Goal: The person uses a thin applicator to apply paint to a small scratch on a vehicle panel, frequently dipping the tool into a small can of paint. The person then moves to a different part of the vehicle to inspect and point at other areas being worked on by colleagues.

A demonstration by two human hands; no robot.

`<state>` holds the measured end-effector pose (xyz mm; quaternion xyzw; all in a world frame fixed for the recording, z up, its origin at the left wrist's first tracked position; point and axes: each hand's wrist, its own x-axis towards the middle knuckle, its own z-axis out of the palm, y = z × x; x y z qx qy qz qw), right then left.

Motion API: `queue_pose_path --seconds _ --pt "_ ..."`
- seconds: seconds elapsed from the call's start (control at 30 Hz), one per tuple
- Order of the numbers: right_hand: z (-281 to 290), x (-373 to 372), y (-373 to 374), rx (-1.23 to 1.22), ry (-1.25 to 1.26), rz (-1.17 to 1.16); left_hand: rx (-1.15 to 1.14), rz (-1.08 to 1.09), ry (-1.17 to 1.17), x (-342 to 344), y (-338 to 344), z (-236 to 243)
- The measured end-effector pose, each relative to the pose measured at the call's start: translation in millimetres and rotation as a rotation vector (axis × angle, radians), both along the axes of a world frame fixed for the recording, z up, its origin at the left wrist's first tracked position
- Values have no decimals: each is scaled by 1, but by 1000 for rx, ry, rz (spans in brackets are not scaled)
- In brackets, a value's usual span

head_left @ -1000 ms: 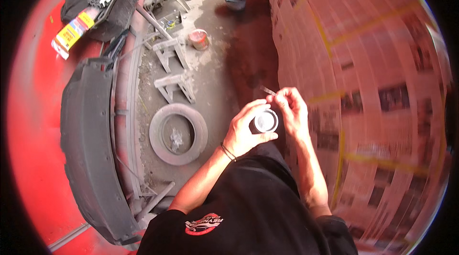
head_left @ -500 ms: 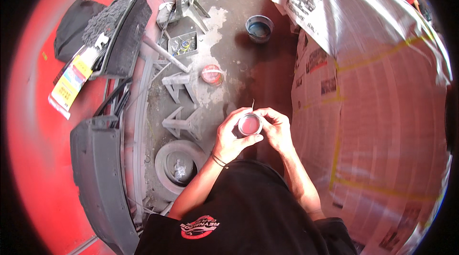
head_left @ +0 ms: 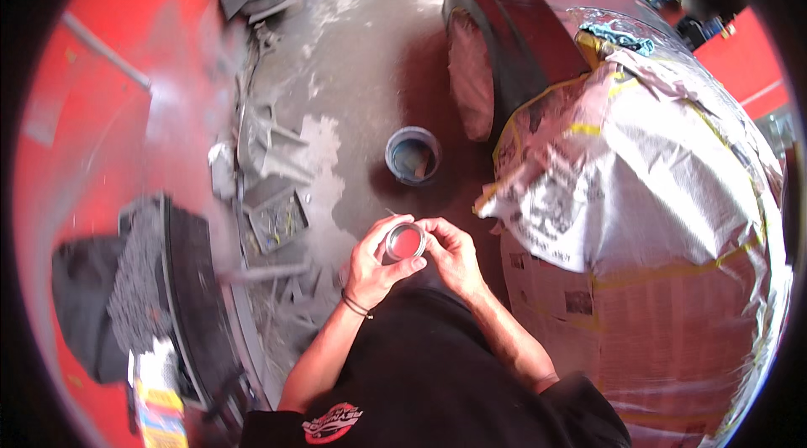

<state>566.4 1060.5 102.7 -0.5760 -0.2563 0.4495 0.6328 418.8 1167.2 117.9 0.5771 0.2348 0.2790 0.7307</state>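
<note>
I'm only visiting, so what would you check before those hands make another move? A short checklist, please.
1. Left hand has hold of the can: ok, it is wrapped around the side.
2. Right hand beside the can: ok, it is at the can's right side; how firmly it grips: cannot tell.
3. Can's lid off: cannot tell, only a round reddish surface shows inside the rim.
4. Bucket away from both hands: ok, it stands on the floor ahead.
5. Plastic sheet lying smooth: not ok, it is wrinkled.
</note>
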Motion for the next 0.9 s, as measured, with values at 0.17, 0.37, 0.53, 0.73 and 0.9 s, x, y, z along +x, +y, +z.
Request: queue_pose_path --seconds 0.17,0.37,0.53,0.73,0.9 --pt "-49 49 91 -430 -360 -52 111 22 81 45 165 1" --pt "-76 119 215 -724 -577 506 209 128 153 95 394 -20" --pt "-54 215 393 -542 -487 160 165 262 159 148 584 -19" --pt "-52 360 457 -552 458 282 238 335 195 217 787 1" --pt "-55 440 537 -139 896 344 219 388 186 295 934 -17"
